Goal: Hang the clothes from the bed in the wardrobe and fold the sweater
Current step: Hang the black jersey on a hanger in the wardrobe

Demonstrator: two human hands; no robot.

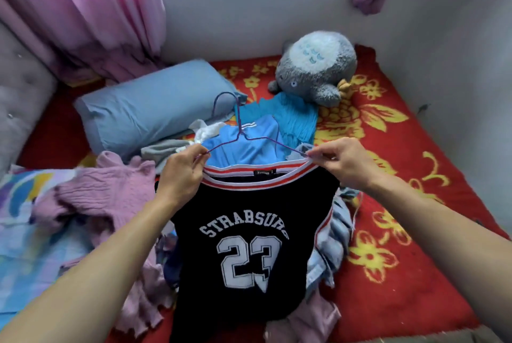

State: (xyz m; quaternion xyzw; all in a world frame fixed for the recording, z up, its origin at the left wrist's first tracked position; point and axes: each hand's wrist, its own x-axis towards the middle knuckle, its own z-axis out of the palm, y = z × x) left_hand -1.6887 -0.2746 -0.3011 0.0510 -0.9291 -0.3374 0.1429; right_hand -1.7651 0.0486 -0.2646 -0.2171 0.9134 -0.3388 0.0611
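Observation:
A black jersey [249, 245] with the number 23 and a red-and-white striped collar hangs in front of me above the bed. A thin purple wire hanger [238, 126] sits inside its neck, hook pointing up and away. My left hand [182, 173] pinches the left shoulder of the jersey together with the hanger's left end. My right hand [340, 162] pinches the right shoulder and the hanger's right end. A pink knitted sweater [110, 195] lies crumpled on the bed at the left. Blue garments [277, 126] lie heaped behind the jersey.
The bed carries a red blanket [401, 231] with yellow flowers. A blue pillow [149, 107] and a grey plush toy [318, 68] lie near the wall. Pink curtains [83, 10] hang at the back left. Light denim clothing [332, 237] lies beside the jersey.

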